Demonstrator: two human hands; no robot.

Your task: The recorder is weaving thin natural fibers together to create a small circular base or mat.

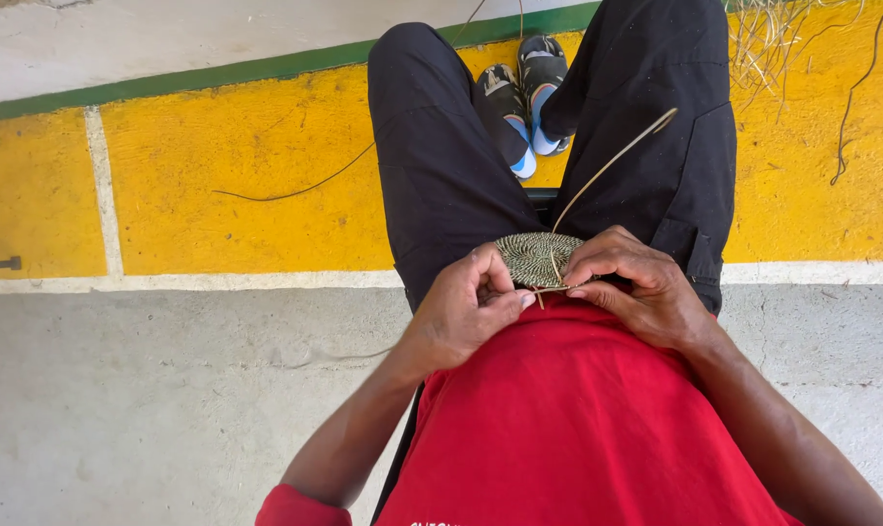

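Observation:
A small round woven disc (536, 255) of coiled green and pale fibre rests on my lap, over black trousers. My left hand (464, 310) pinches its near left edge with thumb and fingers. My right hand (634, 285) grips the near right edge and a thin strand at the rim. A long pale fibre strip (612, 162) rises from the disc and arcs up over my right thigh. My red shirt covers the lower part of the view.
My feet in black and blue sandals (524, 97) rest on a yellow painted floor band (237, 175). Loose dry fibres (768, 44) lie at the top right. A thin dark strand (295, 190) trails left on the floor. Grey concrete (149, 399) lies nearer.

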